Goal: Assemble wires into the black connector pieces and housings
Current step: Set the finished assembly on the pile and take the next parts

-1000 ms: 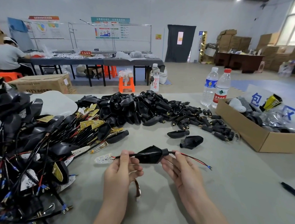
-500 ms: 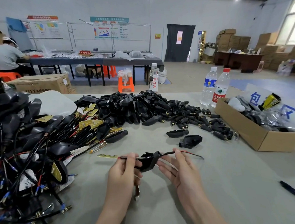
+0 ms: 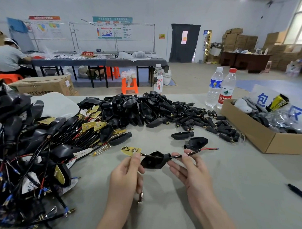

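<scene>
Left hand [image 3: 125, 173] pinches the yellow board [image 3: 129, 150]; right hand [image 3: 194, 171] pinches the wire [image 3: 204, 150] beyond the housing [image 3: 152, 163]. Recommend a straight pull, seating the board squarely.

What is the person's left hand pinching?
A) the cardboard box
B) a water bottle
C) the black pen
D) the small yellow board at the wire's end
D: the left hand pinches the yellow board, while the right hand pinches the wire on the far side of the black housing.
</scene>
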The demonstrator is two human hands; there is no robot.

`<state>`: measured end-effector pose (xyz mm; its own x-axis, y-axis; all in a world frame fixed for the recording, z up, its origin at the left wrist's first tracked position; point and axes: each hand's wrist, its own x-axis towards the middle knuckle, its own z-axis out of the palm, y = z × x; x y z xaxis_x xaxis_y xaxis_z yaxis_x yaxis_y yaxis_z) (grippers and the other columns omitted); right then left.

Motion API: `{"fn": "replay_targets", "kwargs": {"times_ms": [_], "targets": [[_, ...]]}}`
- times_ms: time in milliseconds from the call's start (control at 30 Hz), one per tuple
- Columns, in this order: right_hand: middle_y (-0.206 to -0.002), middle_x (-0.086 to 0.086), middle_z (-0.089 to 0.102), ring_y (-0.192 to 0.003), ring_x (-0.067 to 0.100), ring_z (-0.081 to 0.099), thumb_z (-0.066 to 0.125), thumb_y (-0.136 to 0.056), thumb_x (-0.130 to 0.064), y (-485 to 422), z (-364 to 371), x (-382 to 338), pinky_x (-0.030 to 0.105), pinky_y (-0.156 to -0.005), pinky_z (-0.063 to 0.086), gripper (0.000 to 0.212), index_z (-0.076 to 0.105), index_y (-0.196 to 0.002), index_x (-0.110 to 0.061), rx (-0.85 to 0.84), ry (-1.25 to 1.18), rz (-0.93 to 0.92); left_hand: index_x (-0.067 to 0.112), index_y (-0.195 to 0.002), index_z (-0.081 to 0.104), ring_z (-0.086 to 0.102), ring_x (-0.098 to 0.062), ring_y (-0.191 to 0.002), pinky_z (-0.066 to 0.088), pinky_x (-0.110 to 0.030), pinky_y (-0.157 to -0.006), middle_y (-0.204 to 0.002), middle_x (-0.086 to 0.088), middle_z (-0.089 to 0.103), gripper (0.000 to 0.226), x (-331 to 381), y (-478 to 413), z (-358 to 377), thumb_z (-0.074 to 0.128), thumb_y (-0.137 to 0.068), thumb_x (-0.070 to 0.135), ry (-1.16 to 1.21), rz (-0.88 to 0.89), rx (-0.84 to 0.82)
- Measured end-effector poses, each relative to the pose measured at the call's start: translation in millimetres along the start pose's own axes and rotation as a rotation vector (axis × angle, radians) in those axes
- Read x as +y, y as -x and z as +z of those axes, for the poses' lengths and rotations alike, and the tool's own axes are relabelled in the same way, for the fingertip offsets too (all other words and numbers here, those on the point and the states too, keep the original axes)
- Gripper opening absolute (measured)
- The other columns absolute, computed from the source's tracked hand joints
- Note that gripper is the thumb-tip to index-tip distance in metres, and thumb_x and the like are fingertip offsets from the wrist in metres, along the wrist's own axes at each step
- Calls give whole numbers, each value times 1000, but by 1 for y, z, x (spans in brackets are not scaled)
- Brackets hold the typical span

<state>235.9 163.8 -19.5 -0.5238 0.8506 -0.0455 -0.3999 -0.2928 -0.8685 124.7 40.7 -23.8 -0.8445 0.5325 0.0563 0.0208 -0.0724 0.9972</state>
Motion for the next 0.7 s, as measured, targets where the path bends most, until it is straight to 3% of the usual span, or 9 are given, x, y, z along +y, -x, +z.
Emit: {"fn": "replay_targets", "kwargs": {"times_ms": [133, 300, 467, 600, 700], "targets": [[-92, 8, 77, -84, 31, 76, 49, -105, -13, -2, -2, -1, 28, -66, 61, 12, 55, -114, -14, -5, -3, -2, 5, -85, 62, 48, -15, -43, 38, -26, -39, -64, 3, 62, 35, -2, -6, -5, 56, -99, 36, 88, 6, 92], [-88, 7, 76, -84, 32, 76, 49, -105, -15, -5, -4, 0, 31, -66, 61, 13, 57, -115, -17, 4, -63, 22, 2, -88, 63, 52, -14, -50, 45, -29, -47, -63, 3, 63, 29, -2, -5, -4, 60, -98, 28, 87, 33, 107], [-83, 7, 74, -77, 27, 75, 53, -103, -22, -3, 0, 0, 31, -65, 61, 15, 61, -114, -16, -21, -169, 66, 16, -84, 70, 65, -6, -63, 46, -10, -56, -74, 13, 73, 18, -4, -2, 3, 64, -96, 28, 45, 54, 91], [-85, 9, 72, -78, 21, 73, 58, -97, -10, 1, 6, 4, 27, -70, 60, 20, 61, -116, -8, -87, -210, 79, 16, -91, 73, 72, -6, -83, 50, -17, -72, -87, 9, 77, 15, -4, -2, 3, 64, -97, 26, 74, 35, 76], [-91, 11, 71, -86, 19, 74, 64, -90, -2, 2, 9, 6, 22, -72, 59, 23, 66, -112, -6, -98, -179, 76, 13, -94, 73, 74, -12, -87, 57, -20, -72, -90, 2, 78, 16, -3, -4, 1, 64, -96, 26, 169, 6, 66]]}}
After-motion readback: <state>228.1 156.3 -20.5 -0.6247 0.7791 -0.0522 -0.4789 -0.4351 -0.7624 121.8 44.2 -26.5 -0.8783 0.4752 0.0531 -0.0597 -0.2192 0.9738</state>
